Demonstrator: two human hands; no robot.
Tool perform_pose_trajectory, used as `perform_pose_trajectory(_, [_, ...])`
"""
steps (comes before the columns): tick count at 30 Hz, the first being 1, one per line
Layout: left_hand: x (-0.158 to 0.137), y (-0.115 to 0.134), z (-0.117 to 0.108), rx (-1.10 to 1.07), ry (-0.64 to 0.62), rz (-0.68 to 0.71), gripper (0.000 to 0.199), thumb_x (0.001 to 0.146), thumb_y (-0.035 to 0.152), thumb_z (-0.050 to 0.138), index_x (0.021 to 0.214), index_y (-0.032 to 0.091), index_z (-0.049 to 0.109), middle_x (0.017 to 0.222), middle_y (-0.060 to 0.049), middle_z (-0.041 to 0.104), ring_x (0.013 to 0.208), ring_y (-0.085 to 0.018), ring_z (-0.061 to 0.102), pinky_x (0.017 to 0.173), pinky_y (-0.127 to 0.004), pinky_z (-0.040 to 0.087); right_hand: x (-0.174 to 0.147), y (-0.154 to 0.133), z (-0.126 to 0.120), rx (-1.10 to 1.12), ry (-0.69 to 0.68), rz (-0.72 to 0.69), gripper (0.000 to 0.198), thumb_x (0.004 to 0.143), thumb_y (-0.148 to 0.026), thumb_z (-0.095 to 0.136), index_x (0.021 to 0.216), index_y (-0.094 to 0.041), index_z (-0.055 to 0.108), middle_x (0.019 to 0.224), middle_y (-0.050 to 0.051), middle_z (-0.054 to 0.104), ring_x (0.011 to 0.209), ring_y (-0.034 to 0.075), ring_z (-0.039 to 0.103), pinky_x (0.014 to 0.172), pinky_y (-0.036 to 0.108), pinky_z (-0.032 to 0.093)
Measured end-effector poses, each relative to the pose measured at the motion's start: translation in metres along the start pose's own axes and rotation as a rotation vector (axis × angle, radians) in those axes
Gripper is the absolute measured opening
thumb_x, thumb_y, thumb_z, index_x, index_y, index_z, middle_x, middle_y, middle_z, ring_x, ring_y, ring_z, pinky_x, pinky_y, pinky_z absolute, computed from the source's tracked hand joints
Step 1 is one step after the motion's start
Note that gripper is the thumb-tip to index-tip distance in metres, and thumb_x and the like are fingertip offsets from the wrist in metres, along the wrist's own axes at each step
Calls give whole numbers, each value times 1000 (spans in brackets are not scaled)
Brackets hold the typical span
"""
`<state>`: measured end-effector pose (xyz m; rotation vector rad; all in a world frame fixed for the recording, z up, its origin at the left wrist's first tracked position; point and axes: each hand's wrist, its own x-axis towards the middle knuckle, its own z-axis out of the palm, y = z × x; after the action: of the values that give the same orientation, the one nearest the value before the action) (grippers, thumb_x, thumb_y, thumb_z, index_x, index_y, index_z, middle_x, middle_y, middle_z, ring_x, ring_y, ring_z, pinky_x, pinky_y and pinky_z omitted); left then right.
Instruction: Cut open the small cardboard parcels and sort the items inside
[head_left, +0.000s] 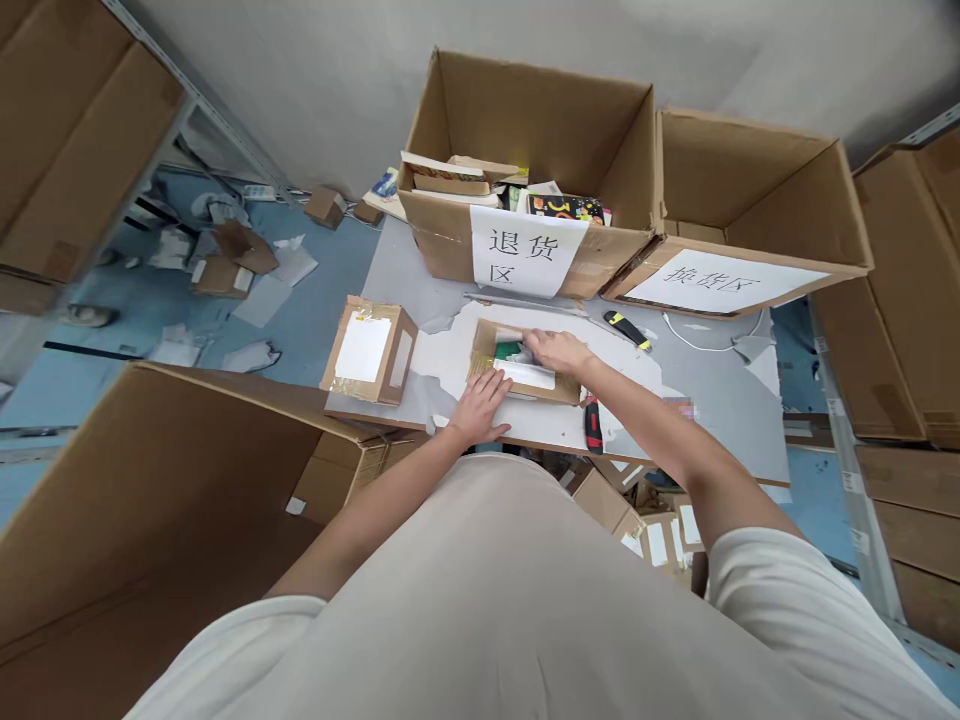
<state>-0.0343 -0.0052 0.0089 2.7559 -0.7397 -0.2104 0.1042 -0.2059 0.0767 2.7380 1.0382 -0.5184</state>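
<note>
The tabletop [739,385] ends at an edge under the left wrist, with open room rightward past the black-and-yellow cutter [627,330], while the left carton [442,245] and right carton [795,185] stand along the side beyond both hands. Their signs read 退货区 and 换货区 respectively. The person's left hand [481,405] rests, fingers spread, on the near side of the small open box [486,340] between the hands; the right hand [556,352] reaches into it, fingers curled, though whether they pinch anything cannot be told.
</note>
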Motion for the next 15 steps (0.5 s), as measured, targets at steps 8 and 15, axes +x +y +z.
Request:
perform_pose_trajectory(8, [-3,0,-1,-34,-26,22,84,77,47,58,147,11,29,154,-15,29,144,-34,19,116,-49,16,47,46,12,290,138,337,39,97,-31,33,121,-13,58,115,18,62,109,30,56,91,42,43])
perform_pose_trajectory(15, [21,-28,-35,-110,26,2,80,75,52,63,141,13,39,149,-17,37,139,-32,32,112,-45,27,-13,25,35,288,506,136,42,94,-17,28,128,-15,54,135,16,48,127,27,40,103,46,34])
